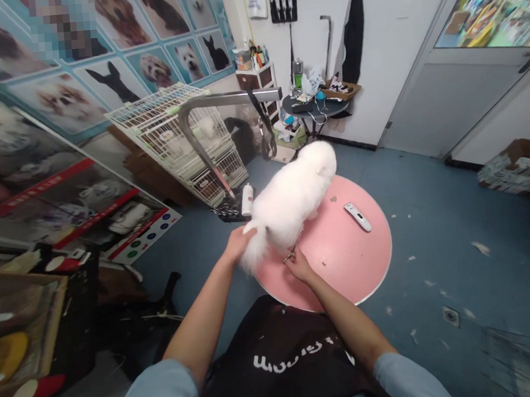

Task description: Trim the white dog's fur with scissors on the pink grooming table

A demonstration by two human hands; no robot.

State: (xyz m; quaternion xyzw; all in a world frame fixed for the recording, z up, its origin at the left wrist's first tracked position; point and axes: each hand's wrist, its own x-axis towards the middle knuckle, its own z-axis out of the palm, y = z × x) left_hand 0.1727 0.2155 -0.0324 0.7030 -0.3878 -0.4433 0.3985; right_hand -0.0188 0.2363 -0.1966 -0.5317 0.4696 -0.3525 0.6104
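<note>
A fluffy white dog point(289, 190) stands on a round pink grooming table point(352, 259), its rear toward me and its head turned away. My left hand point(238, 244) is closed around the dog's tail point(256, 248) at the left. In my right hand point(299, 265) is a pair of scissors point(292, 254), the blades pointing up beside the dog's hind leg. The fingertips of the left hand are partly hidden by fur. On the tabletop to the right of the dog lies a white clipper-like device point(357, 217).
A metal grooming arm point(229, 98) with a hanging strap rises behind the dog. Near its base stands a white bottle point(247, 200). Wire cages point(172, 135) are at the left back, a cluttered small table point(317, 105) behind, and a cardboard box point(519, 166) at far right.
</note>
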